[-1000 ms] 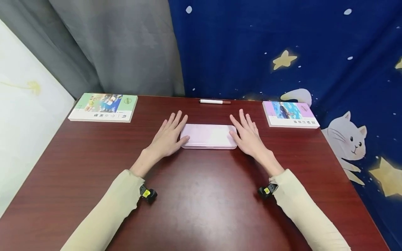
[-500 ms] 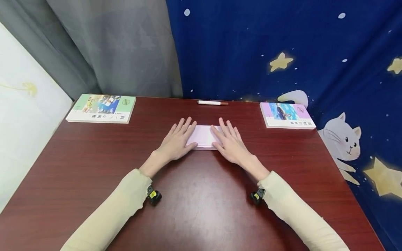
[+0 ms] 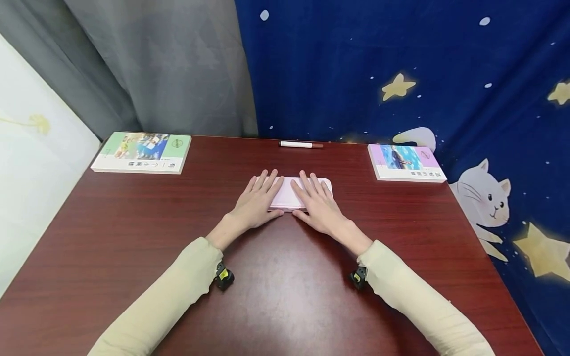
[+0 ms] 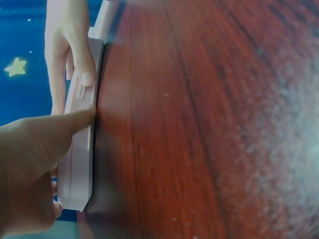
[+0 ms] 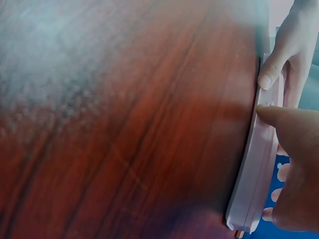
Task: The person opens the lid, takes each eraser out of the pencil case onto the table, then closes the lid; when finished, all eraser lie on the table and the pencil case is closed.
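Observation:
A flat pink pencil case (image 3: 286, 194) lies closed on the table, its long side toward me. My left hand (image 3: 255, 203) rests on its left half with straight, spread fingers. On the right half lies my right hand (image 3: 321, 206), fingers also straight. Both thumbs reach down to the front edge near the middle, with a gap between them. In the left wrist view a small clasp (image 4: 80, 92) shows on the front side by the right thumb (image 4: 85, 69). The right wrist view shows the front side of the case (image 5: 249, 174), with the fingers partly hidden behind it.
A green and white book (image 3: 141, 153) lies at the back left of the brown table (image 3: 285, 301). A purple and white book (image 3: 407, 163) lies at the back right. Between them is a marker (image 3: 300, 145) near the far edge, before the curtains (image 3: 311, 64).
Both hands have slid inward over the case from its two ends, and the thumbs have come from the lid down to the front edge. The case stays about where it was.

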{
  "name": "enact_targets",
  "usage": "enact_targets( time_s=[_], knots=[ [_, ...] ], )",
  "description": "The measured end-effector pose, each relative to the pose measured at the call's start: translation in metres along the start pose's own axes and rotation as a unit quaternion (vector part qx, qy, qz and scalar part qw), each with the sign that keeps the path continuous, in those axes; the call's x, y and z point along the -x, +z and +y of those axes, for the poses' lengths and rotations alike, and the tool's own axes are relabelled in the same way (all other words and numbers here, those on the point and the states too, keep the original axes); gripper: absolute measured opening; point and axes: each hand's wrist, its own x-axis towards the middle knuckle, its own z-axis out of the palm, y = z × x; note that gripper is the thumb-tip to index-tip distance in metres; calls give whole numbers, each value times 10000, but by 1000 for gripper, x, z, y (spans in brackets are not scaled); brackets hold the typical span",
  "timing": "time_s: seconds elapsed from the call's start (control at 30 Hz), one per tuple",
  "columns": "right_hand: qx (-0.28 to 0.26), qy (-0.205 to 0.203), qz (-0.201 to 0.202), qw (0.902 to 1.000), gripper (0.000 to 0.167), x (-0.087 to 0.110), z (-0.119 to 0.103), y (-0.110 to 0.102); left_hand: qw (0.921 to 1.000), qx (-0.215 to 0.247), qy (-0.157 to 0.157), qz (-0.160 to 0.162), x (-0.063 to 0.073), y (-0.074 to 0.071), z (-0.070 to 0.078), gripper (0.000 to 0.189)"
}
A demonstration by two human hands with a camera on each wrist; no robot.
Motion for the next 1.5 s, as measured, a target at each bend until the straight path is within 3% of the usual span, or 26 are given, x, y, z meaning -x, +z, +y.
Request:
enact_targets(
  time_s=[0.37,0.63,0.9,1.2,1.33,1.5],
  knots=[
    [471,167,25,9987,77,-4,-1,2,10000,45,66,56,-9,-3,1,85],
    [1031,88,-50,9946,79,-12,-5,1,9996,213,-131,-136,-13,-3,-5,93],
    [1374,-232,324,9897,76,-13,-4,-4,9995,272,-161,-2,-16,-3,-7,99],
    [2212,-813,422,9709,67,-24,-13,-13,9976,509,-431,-188,-17,-8,-12,97],
    [2637,-829,391,9602,63,-26,-18,-14,9973,559,-441,-203,-20,-9,-12,96],
    [2741,-814,121,9582,56,-28,-25,-15,9969,558,-465,-301,-21,-11,-10,96]
  ],
)
